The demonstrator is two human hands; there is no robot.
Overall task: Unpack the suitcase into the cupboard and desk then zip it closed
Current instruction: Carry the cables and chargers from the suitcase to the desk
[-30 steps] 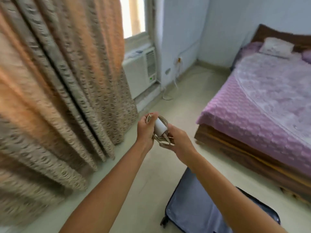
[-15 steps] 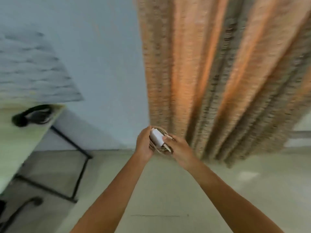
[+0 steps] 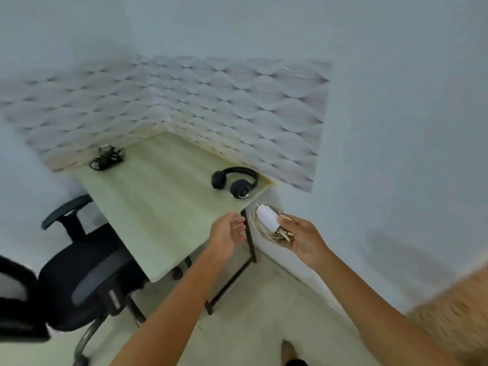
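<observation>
My right hand grips a white charger with its coiled beige cable, held just off the right corner of the pale desk. My left hand hovers open beside it, over the desk's front right edge, fingers apart and holding nothing. On the desk lie black headphones near the right corner and a bundle of black cable at the far left. The suitcase is out of view.
A black office chair stands at the desk's left front. The desk sits in a corner against patterned wall panels, on black metal legs. A curtain edge shows at lower right.
The view has swung left from the bed and suitcase, past the curtain, to the desk. My left hand has let go of the charger, which now rests in my right hand alone.
</observation>
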